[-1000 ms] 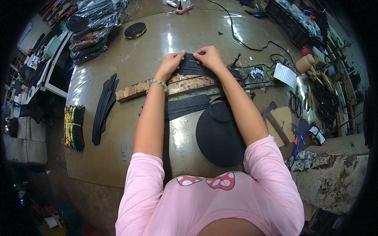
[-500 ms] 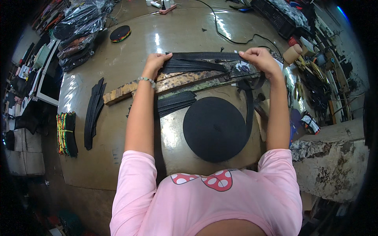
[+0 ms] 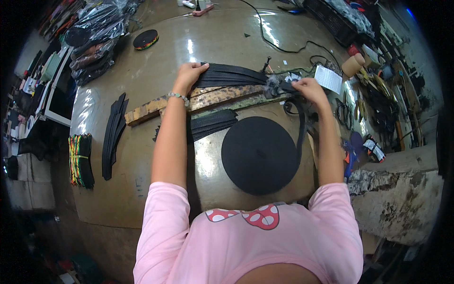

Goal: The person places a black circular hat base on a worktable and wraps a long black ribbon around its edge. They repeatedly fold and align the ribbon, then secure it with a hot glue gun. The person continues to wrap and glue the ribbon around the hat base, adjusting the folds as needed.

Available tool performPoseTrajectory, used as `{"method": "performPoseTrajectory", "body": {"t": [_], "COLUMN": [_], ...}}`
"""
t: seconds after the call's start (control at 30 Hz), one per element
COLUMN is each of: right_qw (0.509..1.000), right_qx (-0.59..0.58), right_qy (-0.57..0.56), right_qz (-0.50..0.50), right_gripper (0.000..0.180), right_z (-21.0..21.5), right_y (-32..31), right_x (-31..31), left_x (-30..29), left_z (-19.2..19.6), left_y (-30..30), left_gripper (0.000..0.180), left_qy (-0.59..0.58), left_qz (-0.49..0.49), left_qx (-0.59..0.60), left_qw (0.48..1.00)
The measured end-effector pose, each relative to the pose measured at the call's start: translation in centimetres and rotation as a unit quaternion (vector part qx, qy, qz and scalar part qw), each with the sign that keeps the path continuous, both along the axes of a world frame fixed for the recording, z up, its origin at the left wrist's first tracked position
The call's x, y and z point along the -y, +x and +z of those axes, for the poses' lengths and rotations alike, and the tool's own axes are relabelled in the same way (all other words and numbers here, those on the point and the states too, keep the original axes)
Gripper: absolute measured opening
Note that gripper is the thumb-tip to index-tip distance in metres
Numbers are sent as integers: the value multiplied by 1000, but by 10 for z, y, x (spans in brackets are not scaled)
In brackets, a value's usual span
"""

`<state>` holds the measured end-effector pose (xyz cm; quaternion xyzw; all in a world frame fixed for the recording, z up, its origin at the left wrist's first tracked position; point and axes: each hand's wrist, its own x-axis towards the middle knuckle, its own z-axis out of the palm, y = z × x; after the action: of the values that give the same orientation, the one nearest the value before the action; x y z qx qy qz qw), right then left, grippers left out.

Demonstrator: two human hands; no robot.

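My left hand (image 3: 190,75) pinches the left ends of a fan of flat black webbing strips (image 3: 229,75), which lie over the wooden bars (image 3: 203,98). My right hand (image 3: 309,90), closed in a pinch, holds a black webbing end (image 3: 287,86) just right of the strips. Between them hangs a grey, smoke-like blur (image 3: 273,86) that hides the detail there. A large black webbing roll (image 3: 260,156) lies flat in front of me. Its free tail (image 3: 301,128) runs up the right side and loops below my right hand. More cut black strips (image 3: 213,125) lie beneath the bars.
At left lie loose black strips (image 3: 113,137) and a banded, colourful-edged bundle (image 3: 81,161). A small roll (image 3: 145,39) and plastic-wrapped goods (image 3: 101,28) sit farther back. A black cable (image 3: 288,50) crosses the back right. Gridded paper (image 3: 328,78), scissors (image 3: 344,113) and a cone (image 3: 353,65) stand right.
My right hand has come down and slightly inward from the far end of the stretched strip, now gripping a webbing end. My left hand stays nearly in place. The gridded paper is uncovered.
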<state>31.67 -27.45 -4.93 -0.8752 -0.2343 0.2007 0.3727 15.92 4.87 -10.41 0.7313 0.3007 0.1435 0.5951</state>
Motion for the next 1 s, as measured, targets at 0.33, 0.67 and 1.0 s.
{"method": "performPoseTrajectory", "body": {"t": [0.33, 0.67, 1.0], "right_qw": [953, 973, 983], "right_qx": [114, 159, 120], "right_qy": [213, 44, 110], "right_qz": [185, 163, 88], "right_gripper": [28, 24, 35], "right_z": [25, -11, 69], "right_y": [-69, -51, -19], "right_x": [-165, -188, -27], "left_x": [-7, 8, 4], "left_z": [5, 11, 7], "left_y": [-14, -9, -2], "left_gripper": [24, 24, 27], "left_qy": [-29, -52, -36], "left_qz": [-119, -8, 0], "left_qx": [6, 37, -1], "left_qw": [992, 998, 999]}}
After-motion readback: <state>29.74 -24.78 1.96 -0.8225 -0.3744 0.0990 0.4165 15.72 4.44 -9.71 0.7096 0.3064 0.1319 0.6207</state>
